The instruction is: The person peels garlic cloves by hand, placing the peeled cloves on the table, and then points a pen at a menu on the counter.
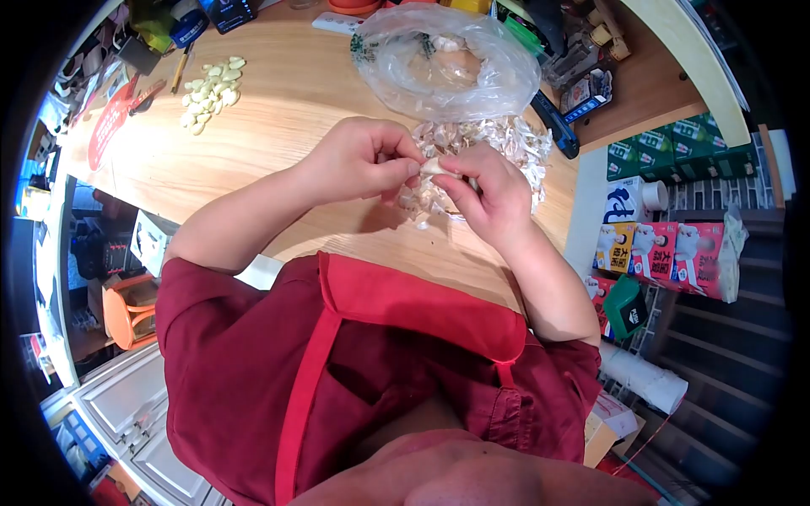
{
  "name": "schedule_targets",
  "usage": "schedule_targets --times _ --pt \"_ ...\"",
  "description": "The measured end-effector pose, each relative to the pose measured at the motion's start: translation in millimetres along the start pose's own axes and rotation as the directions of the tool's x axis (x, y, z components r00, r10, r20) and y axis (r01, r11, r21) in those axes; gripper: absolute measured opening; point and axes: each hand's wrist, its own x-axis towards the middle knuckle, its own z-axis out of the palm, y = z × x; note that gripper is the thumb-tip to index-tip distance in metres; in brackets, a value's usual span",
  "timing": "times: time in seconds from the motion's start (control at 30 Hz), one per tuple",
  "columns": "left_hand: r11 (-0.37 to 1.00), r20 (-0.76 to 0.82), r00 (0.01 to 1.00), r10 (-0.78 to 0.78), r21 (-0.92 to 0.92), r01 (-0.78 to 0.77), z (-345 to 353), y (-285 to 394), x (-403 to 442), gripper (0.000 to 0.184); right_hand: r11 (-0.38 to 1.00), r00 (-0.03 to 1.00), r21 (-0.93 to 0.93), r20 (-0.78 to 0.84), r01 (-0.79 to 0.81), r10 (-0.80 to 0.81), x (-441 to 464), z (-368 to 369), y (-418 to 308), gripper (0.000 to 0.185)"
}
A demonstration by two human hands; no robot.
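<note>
My left hand (369,162) and my right hand (494,192) meet over the table's near side, fingertips pinched together on a garlic clove (434,167) with pale skin on it. How much of its skin is loose is too small to tell. Beneath and behind my right hand spreads a heap of papery garlic skins (521,145). A clear plastic bag (392,88) lies just beyond the hands, with garlic bulbs (456,64) inside. Further left, a group of peeled garlic cloves (211,94) rests on the wooden table (287,93).
Left of the peeled cloves lie a pen-like stick (180,69) and a red fan-shaped sheet (111,125). A dark blue-black tool (554,125) is at the table's right edge. Boxes (662,253) stand on the right, and an orange stool (126,312) is low on the left.
</note>
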Motion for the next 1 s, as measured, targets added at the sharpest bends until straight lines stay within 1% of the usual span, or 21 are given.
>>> schedule_targets --times 0.1,0.2,0.3,0.33,0.43,0.53,0.63,0.73,0.83,0.93,1.0 --pt "0.998 -0.011 0.998 0.056 -0.018 -0.056 1.2 -3.2 -1.1 0.007 1.000 1.000 -0.009 0.004 -0.017 0.017 -1.4 1.0 -1.4 0.018" --pt "0.996 -0.051 0.997 0.062 0.070 -0.058 4.1 -2.3 -2.9 0.007 0.999 0.999 0.022 0.016 -0.048 0.047 -1.8 1.7 -4.2 0.018" --pt "0.958 -0.033 0.977 0.212 0.206 -0.201 4.2 -8.8 -2.4 0.005 0.992 0.994 0.055 0.030 -0.109 0.108 -2.8 1.9 -6.2 0.016" --pt "0.950 -0.071 0.969 0.235 0.228 -0.213 5.8 -10.0 -2.2 0.005 0.993 0.995 0.056 0.028 -0.102 0.101 -2.9 2.6 -5.6 0.016" --pt "0.908 -0.096 0.957 0.274 0.353 -0.225 7.1 -2.7 -5.4 0.005 0.991 0.992 0.064 0.042 -0.119 0.117 -3.8 1.1 -7.4 0.016" --pt "0.892 -0.107 0.946 0.305 0.380 -0.245 8.0 2.0 -8.8 0.005 0.983 0.988 0.105 0.047 -0.153 0.149 -5.2 0.9 -7.0 0.017" --pt "0.876 -0.113 0.927 0.358 0.384 -0.291 8.3 -0.5 -9.2 0.004 0.970 0.990 0.199 0.028 -0.141 0.138 -8.6 4.4 -0.6 0.018" --pt "0.907 -0.121 0.940 0.319 0.328 -0.265 9.2 2.8 -11.2 0.004 0.940 0.991 0.313 0.017 -0.132 0.134 -12.3 6.7 4.1 0.019" --pt "0.900 -0.118 0.935 0.334 0.334 -0.280 9.1 2.4 -12.1 0.004 0.913 0.978 0.353 0.041 -0.207 0.206 -13.8 6.3 0.1 0.018" --pt "0.905 -0.116 0.941 0.319 0.331 -0.266 9.0 4.8 -13.4 0.004 0.919 0.981 0.345 0.028 -0.189 0.192 -15.8 7.3 2.6 0.018" --pt "0.889 -0.098 0.938 0.333 0.363 -0.278 7.7 4.2 -13.2 0.004 0.922 0.981 0.339 0.027 -0.189 0.192 -14.7 7.3 2.1 0.017"
